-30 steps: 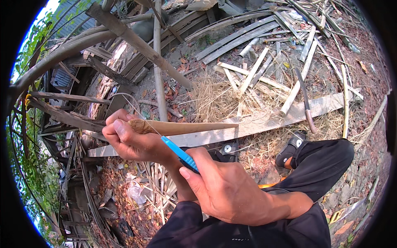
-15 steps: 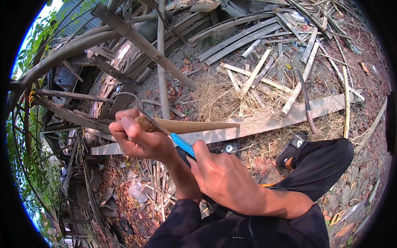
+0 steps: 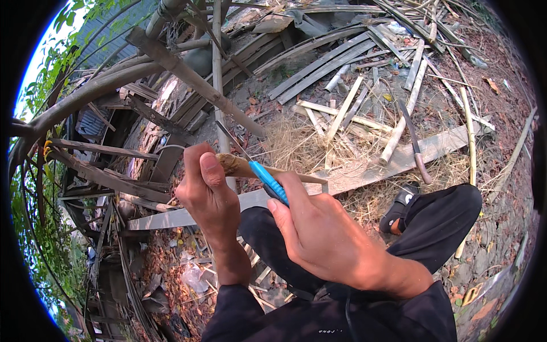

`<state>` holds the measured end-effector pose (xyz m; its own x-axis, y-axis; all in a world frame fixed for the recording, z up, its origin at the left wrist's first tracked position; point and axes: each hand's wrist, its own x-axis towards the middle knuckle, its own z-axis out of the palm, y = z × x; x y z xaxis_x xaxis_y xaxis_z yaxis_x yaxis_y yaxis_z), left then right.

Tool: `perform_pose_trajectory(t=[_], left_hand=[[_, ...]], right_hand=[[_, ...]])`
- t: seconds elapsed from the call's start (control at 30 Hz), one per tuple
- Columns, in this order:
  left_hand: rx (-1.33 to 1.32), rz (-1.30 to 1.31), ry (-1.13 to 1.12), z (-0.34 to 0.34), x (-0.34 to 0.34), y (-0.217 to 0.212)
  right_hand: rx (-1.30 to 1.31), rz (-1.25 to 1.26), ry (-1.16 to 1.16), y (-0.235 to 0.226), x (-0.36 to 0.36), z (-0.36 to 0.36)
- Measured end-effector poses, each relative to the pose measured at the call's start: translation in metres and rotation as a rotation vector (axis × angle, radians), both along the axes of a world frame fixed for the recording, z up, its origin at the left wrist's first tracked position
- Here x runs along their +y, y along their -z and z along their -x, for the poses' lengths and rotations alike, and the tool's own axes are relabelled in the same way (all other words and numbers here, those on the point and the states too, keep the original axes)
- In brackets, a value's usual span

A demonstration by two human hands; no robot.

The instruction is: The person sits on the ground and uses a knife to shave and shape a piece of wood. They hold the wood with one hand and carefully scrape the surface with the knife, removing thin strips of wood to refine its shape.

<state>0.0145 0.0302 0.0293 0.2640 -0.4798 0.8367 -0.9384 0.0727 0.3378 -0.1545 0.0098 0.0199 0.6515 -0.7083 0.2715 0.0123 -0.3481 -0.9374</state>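
Note:
My left hand (image 3: 209, 191) is closed around the thick end of a tapering piece of wood or bamboo (image 3: 305, 176), its narrow end pointing right. Fingers wrapped tight, my right hand (image 3: 333, 236) grips a knife by its blue and black handle (image 3: 266, 178). The slim blade (image 3: 234, 140) slants up and to the left past the wood. The handle crosses in front of the wood and hides part of it. Whether the blade touches the wood, I cannot tell. Beyond both hands a long flat plank (image 3: 364, 178) lies on the ground.
A long curved blade with a brown handle (image 3: 420, 165) rests across the plank at right. Split sticks (image 3: 345, 105) lie on dry straw-like shavings (image 3: 290, 139). Wooden poles (image 3: 194, 85) stand at left. My shoe (image 3: 400, 206) is near the plank.
The knife blade has swung from pointing left, close to my left fist, to pointing more upward and away. My left hand has shifted right and stands more upright, still holding the wood.

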Motion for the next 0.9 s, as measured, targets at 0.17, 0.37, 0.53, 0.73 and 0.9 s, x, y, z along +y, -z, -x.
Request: perform_pose_trajectory(t=[0.17, 0.37, 0.53, 0.73, 0.9], left_hand=[[-0.248, -0.147, 0.031, -0.005, 0.010, -0.014], [-0.412, -0.031, 0.068, -0.012, -0.001, -0.011], [-0.402, 0.007, 0.154, -0.015, 0.000, -0.010], [-0.410, 0.032, 0.159, -0.031, -0.005, -0.008], [-0.439, 0.205, 0.149, -0.026, -0.001, 0.000]], right_hand=[[0.004, 0.023, 0.018, 0.004, 0.015, 0.004], [0.089, 0.179, 0.137, 0.023, 0.016, -0.010], [0.452, 0.229, 0.221, 0.184, -0.019, -0.025], [0.175, 0.090, 0.315, 0.143, -0.013, -0.013], [0.039, -0.047, 0.177, 0.032, -0.001, 0.005]])
